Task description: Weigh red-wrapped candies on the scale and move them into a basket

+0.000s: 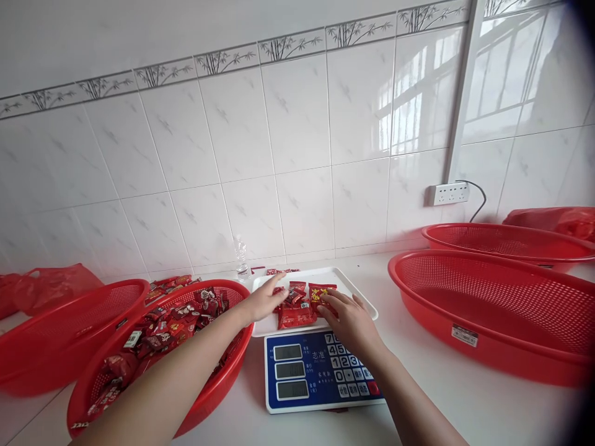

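Observation:
A white weighing tray (337, 280) sits on top of a blue electronic scale (320, 390), with several small red snack packets (296, 317) lying in it. My left hand (264, 302) reaches over the tray's left side, thumb and fingers apart, beside the packets. My right hand (352, 319) lies over the right side, its fingers spread on a red packet with yellow print (320, 291). Neither hand is visibly closed round anything. My left forearm crosses a red basket (239, 288) filled with red wrapped packets (179, 319) and hides part of it.
To the right stand a large red perforated basket (515, 341) and another red basket (493, 232) behind it. At the left is one more red basket (69, 322) near a red plastic bag (58, 288). A clear bottle (241, 257) stands by the tiled wall, below a power socket (449, 194).

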Action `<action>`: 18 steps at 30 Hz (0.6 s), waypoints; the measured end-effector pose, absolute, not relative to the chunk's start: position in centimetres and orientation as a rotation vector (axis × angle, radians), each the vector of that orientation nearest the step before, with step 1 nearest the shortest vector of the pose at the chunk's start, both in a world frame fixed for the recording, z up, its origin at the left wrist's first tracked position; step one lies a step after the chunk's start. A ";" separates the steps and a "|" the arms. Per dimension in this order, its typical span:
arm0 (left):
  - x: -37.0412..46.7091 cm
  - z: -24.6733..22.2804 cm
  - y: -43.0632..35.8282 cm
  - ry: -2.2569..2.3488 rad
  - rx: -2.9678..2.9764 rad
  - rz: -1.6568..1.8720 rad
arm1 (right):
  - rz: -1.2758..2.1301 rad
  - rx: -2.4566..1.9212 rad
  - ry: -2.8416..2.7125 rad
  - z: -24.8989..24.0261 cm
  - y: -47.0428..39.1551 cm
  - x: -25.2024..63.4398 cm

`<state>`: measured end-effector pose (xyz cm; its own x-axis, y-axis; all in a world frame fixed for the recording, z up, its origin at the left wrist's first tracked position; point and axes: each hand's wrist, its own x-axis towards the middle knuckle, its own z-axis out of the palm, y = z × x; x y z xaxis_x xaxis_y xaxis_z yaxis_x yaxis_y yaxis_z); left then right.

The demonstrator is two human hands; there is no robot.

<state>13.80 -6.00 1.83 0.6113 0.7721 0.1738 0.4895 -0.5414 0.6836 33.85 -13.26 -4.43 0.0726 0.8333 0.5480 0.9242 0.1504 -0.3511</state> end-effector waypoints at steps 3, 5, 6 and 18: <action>12.5 2.5 -5.6 1.063 2.153 0.800 | -0.183 -1.657 -1.742 -4.5 -13.2 33.8; 11.0 2.6 -5.6 1.130 2.130 0.845 | -0.157 -1.644 -1.782 -4.5 -13.3 33.8; 10.2 2.6 -5.6 1.169 2.132 0.835 | -0.135 -1.644 -1.812 -4.5 -13.4 33.9; 6.9 1.0 -6.6 1.236 2.441 0.581 | -0.010 -1.474 -2.198 -0.9 -12.3 27.7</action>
